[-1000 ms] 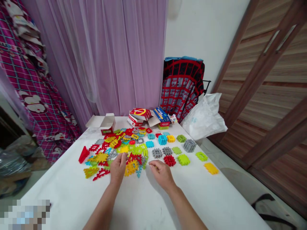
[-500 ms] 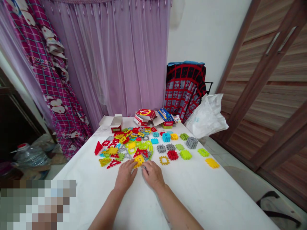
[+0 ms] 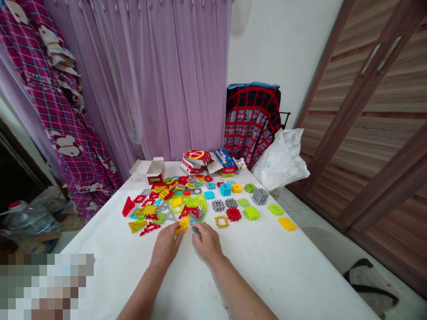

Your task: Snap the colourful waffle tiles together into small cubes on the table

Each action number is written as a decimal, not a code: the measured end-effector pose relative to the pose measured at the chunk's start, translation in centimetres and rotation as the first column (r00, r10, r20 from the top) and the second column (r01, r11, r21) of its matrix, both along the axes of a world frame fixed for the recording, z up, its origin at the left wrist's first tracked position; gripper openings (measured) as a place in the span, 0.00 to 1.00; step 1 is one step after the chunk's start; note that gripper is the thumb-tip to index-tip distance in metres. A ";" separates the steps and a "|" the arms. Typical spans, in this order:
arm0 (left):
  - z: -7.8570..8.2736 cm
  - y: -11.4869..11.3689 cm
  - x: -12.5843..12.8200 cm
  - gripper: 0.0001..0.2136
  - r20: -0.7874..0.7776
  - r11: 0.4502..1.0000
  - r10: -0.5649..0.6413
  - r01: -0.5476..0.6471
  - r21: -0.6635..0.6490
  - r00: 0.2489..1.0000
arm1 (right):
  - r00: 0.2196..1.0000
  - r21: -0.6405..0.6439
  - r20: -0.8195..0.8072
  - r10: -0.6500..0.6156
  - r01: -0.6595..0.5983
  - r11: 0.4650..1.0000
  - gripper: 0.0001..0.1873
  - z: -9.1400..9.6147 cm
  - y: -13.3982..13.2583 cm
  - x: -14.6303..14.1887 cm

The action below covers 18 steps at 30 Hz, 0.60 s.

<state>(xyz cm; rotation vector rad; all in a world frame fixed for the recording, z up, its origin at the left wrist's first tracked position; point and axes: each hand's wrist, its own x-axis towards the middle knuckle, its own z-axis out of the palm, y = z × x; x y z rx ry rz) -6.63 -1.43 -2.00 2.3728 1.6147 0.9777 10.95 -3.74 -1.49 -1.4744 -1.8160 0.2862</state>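
Observation:
Both hands rest close together on the white table (image 3: 267,275), at the near edge of a pile of coloured toothed plastic tiles (image 3: 167,204). My left hand (image 3: 166,246) pinches a yellow tile (image 3: 183,224) and lifts it slightly off the table. My right hand (image 3: 207,242) has its fingers curled round a small blue-grey tile (image 3: 194,230) beside the yellow one. A single yellow frame tile (image 3: 221,221) lies just right of my right hand.
Sorted small stacks of tiles lie to the right: grey (image 3: 260,196), red (image 3: 234,214), green (image 3: 251,213), yellow (image 3: 287,223). Open cardboard boxes (image 3: 196,161) stand at the table's far edge. A white plastic bag (image 3: 282,161) and a draped chair (image 3: 251,122) are behind it.
My right hand left a yellow frame tile on the table and came in beside my left hand. Both hands closed on tiles at the pile's near edge. The camera shifted.

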 end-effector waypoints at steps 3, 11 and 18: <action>0.2 0.4 -0.1 0.13 0.070 0.994 0.088 -0.083 -0.067 0.994 | 0.998 -0.014 -0.061 -0.008 0.008 1.000 0.19 0.0 0.0 0.1; 1.3 2.4 1.4 0.16 0.444 0.957 0.287 -0.237 -0.165 0.849 | 0.947 0.002 -0.319 -0.041 0.044 0.999 0.23 -1.1 0.6 0.4; 2.2 1.6 1.9 0.20 0.636 0.916 0.299 -0.028 -0.400 0.711 | 0.854 -0.115 -0.513 -0.093 0.039 0.993 0.21 -1.9 1.1 0.9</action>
